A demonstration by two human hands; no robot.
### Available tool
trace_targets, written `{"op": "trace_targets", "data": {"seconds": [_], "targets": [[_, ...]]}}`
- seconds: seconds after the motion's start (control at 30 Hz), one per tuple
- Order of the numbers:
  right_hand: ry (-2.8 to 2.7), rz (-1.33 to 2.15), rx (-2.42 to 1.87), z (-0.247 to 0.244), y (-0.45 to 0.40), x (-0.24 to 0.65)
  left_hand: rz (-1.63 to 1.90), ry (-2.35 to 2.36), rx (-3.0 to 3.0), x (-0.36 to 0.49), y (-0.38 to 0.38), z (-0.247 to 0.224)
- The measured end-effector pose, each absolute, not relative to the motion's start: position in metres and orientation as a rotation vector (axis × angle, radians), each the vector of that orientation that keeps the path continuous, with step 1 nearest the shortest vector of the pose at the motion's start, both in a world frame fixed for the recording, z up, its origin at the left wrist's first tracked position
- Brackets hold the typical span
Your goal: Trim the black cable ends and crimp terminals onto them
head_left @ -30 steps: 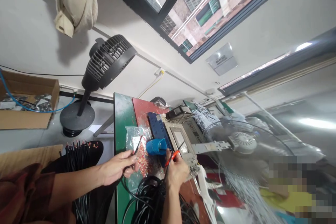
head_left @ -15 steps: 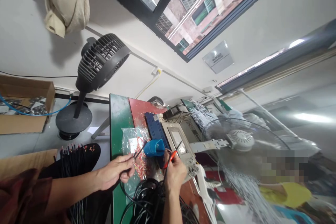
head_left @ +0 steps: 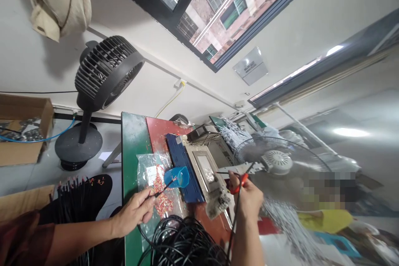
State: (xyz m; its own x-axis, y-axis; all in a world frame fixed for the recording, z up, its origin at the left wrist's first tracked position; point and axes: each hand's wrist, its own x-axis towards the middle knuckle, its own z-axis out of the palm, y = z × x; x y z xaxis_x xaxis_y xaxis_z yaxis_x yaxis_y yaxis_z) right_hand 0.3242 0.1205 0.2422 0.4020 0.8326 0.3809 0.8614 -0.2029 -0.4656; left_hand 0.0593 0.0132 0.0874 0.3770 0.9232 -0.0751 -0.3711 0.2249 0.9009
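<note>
My left hand [head_left: 134,212] pinches a black cable [head_left: 162,190] close to its end, where thin reddish wires show before the mouth of a blue plastic cup [head_left: 177,177]. Below both hands lies a large tangle of black cable [head_left: 187,243]. My right hand [head_left: 247,197] is closed around what look like red-handled scissors [head_left: 240,183], dark tips pointing up. A black strand runs down from this hand; whether it is held or only touched is unclear. Beside the cup, small red and orange scraps [head_left: 163,204] cover a clear plastic bag [head_left: 143,170].
Behind the cup stand a blue box [head_left: 183,170] and a beige machine [head_left: 199,153]. A caged fan [head_left: 277,162] is to the right, with a person in yellow [head_left: 330,220] beyond. Cut cables [head_left: 67,203] lie at my lap, near a black floor fan [head_left: 106,75] and a carton [head_left: 28,153].
My right hand has moved right, away from the cup and my left hand, with the red-handled tool. My left hand still holds the cable, its end now showing reddish wires. The view has shifted slightly.
</note>
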Motion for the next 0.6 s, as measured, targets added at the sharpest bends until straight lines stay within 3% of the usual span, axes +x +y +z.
{"op": "trace_targets", "data": {"seconds": [0.6], "targets": [[-1.494,0.066,-2.123,0.232,0.156,0.306,1.013,0.875,1.161,0.057,0.013,0.098]]}}
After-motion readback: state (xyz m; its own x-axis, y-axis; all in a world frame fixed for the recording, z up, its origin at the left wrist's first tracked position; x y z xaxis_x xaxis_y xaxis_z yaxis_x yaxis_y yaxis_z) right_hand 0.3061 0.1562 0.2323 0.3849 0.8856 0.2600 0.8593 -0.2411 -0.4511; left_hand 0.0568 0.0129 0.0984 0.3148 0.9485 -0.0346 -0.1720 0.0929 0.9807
